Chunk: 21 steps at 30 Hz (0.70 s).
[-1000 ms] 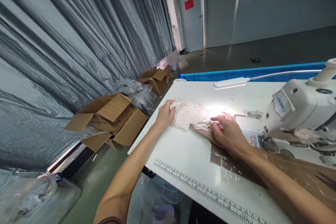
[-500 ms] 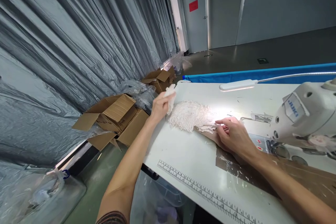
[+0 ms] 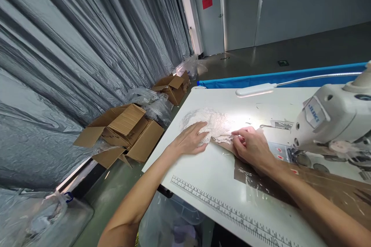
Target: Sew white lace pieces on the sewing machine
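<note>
A piece of white lace fabric (image 3: 213, 123) lies spread on the white sewing table (image 3: 208, 170). My left hand (image 3: 189, 139) rests flat on the lace's near left part, fingers stretched out. At the lace's right edge my right hand (image 3: 251, 146) has its fingers curled and pinched on the fabric, over a brown sheet taped to the table. A white sewing machine (image 3: 333, 121) stands to the right of both hands.
A slim lamp bar (image 3: 255, 90) hangs over the table's far side. A printed ruler (image 3: 220, 210) runs along the near edge. Open cardboard boxes (image 3: 124, 131) and plastic bags sit on the floor to the left, beside grey plastic curtains. Behind the table runs a blue edge.
My left hand had lifted the lace's left corner; now it has come down and lies flat on the spread lace. My right hand has stayed at the right edge.
</note>
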Motion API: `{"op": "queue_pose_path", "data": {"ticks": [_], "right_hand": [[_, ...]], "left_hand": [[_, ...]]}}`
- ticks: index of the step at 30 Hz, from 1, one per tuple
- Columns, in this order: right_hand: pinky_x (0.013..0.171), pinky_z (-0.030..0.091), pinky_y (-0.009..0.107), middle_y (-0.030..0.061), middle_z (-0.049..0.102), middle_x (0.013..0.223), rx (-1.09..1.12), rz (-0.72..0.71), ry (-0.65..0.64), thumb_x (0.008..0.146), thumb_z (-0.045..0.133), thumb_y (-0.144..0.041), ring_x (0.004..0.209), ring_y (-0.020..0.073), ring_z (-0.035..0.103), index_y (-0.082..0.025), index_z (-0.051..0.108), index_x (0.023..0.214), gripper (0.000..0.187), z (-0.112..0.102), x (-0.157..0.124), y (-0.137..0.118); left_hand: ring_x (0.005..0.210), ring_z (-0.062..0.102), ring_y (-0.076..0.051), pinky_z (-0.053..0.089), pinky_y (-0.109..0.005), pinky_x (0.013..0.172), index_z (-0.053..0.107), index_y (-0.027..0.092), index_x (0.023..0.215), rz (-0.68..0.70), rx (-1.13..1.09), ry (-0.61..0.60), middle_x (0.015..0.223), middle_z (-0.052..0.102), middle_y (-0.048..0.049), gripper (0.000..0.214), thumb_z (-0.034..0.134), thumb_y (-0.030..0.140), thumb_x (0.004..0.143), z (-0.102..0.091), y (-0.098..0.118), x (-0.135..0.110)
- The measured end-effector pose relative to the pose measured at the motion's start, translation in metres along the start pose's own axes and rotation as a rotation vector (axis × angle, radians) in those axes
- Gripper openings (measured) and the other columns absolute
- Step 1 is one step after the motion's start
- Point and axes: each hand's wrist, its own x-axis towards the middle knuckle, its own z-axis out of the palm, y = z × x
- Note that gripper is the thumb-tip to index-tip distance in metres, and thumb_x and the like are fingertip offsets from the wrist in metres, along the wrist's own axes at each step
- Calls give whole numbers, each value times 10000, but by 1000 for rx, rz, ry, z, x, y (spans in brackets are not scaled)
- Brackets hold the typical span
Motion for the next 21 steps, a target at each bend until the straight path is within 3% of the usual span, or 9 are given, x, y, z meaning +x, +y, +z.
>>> {"op": "queue_pose_path", "data": {"ticks": [3, 5, 7, 10, 12, 17, 21], "right_hand": [[718, 462, 318, 94, 641, 985, 16, 1, -7, 853, 457, -231, 763, 188, 629, -185, 709, 946, 272, 2, 0, 5], [718, 471, 316, 103, 633, 986, 42, 1, -12, 848, 458, -221, 721, 176, 623, -168, 709, 952, 277, 2, 0, 8], [717, 479, 320, 106, 623, 994, 59, 7, -16, 847, 455, -222, 650, 153, 603, -158, 708, 962, 285, 3, 0, 11], [726, 486, 323, 102, 615, 986, 69, 12, -19, 842, 454, -218, 652, 153, 598, -161, 708, 965, 288, 3, 0, 14], [732, 490, 327, 101, 614, 972, 69, 16, -22, 835, 457, -213, 695, 168, 606, -167, 710, 966, 288, 4, -1, 16], [748, 495, 340, 107, 613, 971, 56, 23, -17, 836, 453, -211, 761, 193, 612, -171, 707, 979, 295, 7, -2, 20], [757, 498, 344, 108, 603, 989, 56, 12, -13, 851, 432, -228, 761, 191, 620, -173, 702, 997, 312, 10, -3, 22]], "left_hand": [[1275, 522, -278, 481, -487, 1062, 583, 174, 1155, 53, -4, -10, 1325, 551, -154, 274, 548, 166, 882, 1, -4, 2], [1247, 553, -242, 498, -450, 1054, 619, 177, 1106, 16, -95, 40, 1301, 583, -131, 237, 509, 144, 899, 2, -6, 2], [1183, 602, -226, 524, -413, 1021, 667, 172, 1031, -118, -299, 123, 1253, 624, -120, 193, 528, 175, 896, 3, -8, 1], [1013, 676, -227, 553, -369, 937, 723, 183, 873, -474, -652, 326, 1048, 709, -89, 128, 673, 285, 815, 2, -14, 0], [885, 689, -218, 563, -337, 845, 724, 184, 798, -648, -760, 452, 879, 716, -60, 185, 729, 366, 767, 2, -20, -1], [619, 645, -151, 517, -245, 583, 667, 158, 880, -840, -867, 658, 703, 665, -11, 409, 666, 557, 788, 7, -47, -2], [731, 687, -178, 544, -270, 669, 613, 153, 1013, -902, -927, 782, 810, 700, -50, 566, 688, 637, 730, -1, -79, -2]]}}
